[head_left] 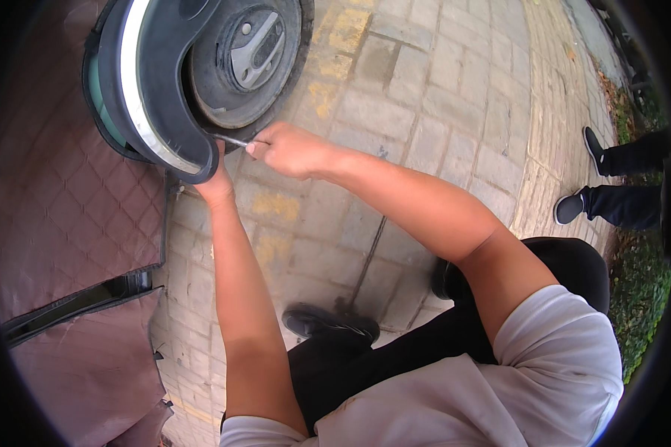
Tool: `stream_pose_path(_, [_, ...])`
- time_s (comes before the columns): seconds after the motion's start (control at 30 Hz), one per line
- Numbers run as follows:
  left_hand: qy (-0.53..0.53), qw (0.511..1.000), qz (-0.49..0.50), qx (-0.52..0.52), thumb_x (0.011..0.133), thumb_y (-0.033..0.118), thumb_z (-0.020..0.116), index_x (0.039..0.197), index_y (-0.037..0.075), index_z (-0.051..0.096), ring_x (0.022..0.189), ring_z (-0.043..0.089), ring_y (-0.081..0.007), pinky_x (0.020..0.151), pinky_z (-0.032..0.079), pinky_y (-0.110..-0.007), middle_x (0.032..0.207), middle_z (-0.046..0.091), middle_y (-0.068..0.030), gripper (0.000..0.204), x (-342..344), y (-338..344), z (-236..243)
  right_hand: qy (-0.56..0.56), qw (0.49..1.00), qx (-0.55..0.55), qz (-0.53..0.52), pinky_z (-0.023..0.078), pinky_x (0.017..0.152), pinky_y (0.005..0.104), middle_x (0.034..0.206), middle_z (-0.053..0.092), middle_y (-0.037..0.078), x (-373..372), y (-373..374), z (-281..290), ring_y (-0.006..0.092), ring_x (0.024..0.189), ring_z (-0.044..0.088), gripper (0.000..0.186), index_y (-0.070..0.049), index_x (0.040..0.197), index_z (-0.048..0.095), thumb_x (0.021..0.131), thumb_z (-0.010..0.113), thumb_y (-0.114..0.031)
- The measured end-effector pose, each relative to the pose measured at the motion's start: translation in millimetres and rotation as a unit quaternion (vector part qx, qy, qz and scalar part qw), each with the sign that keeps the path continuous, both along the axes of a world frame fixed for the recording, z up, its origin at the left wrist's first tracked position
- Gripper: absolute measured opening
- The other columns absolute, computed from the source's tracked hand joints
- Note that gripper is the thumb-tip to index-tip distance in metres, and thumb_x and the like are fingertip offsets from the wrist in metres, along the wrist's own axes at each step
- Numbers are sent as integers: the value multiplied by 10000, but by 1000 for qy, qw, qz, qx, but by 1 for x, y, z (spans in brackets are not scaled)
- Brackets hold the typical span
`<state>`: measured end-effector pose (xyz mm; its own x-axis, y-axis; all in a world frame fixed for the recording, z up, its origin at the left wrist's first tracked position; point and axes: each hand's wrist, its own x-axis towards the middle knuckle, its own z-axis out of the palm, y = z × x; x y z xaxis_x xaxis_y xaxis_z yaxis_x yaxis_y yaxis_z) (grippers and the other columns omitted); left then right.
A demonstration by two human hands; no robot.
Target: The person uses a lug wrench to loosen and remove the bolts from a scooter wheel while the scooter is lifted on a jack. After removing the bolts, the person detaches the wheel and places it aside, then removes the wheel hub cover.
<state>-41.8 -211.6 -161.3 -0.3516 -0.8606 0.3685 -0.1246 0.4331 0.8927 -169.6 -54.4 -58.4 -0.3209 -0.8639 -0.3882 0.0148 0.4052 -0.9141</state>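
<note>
Two bare hands work at the rear wheel [250, 56] of a scooter; the right hand [287, 149] is closed in a fist round a thin metal tool [235, 139] whose tip points under the dark mudguard [153, 89]; the left hand [216, 182] presses up against the mudguard's lower edge, its fingers hidden, so its grip cannot be told; a quilted maroon cover [67, 223] hangs at left; another person's dark shoes [574, 205] stand on the paving [425, 97] at right

Even, bright daylight; soft shadow under the crouching person on the paving [440, 97]. Strong fisheye bending, with a black vignette ringing the frame (edges slightly soft). Mild glare on the fender's chrome strip [132, 82].
</note>
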Motion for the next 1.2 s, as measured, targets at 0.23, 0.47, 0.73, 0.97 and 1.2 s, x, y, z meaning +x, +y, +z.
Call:
stream_pose_path(0.23, [26, 964, -15, 263, 739, 176, 818, 1306, -18, 471, 1166, 476, -207, 1027, 343, -333, 1329, 500, -84, 692, -6, 22, 1, 98, 995, -2, 16, 456, 640, 396, 722, 604, 158, -2, 35, -20, 258, 661, 571, 329, 39, 967, 636, 921, 507, -261])
stream_pose_path(0.47, [20, 996, 17, 81, 770, 175, 789, 1206, -59, 526, 1096, 527, -217, 1002, 365, -341, 1233, 558, -119, 561, 14, 23, 23, 190, 980, -56, 3, 465, 763, 433, 882, 636, 241, -17, 46, -12, 384, 835, 600, 295, 24, 1003, 628, 922, 510, -234])
stream_pose_path(0.73, [47, 998, 23, 20, 858, 218, 700, 1140, -80, 541, 1024, 560, -240, 930, 424, -332, 1170, 590, -158, 440, 4, 16, -20, 165, 980, -84, -71, 470, 756, 419, 864, 638, 232, -14, 41, -7, 362, 811, 604, 270, 19, 1011, 631, 923, 516, -210])
stream_pose_path(0.97, [-203, 961, 47, 182, 856, 361, 691, 1355, -69, 379, 1178, 497, -285, 1023, 361, -369, 1298, 506, -208, 729, -26, 36, -62, 175, 982, -42, -56, 478, 769, 470, 835, 635, 249, 11, 42, -22, 422, 827, 605, 257, 11, 943, 654, 900, 511, -199])
stream_pose_path(1.2, [46, 992, 81, 89, 776, 277, 787, 1203, -75, 502, 1089, 535, -266, 961, 410, -380, 1199, 566, -192, 623, 0, 48, -8, 211, 976, -54, -28, 458, 718, 492, 798, 612, 256, 13, 49, -16, 430, 780, 588, 248, 17, 885, 631, 905, 514, -201])
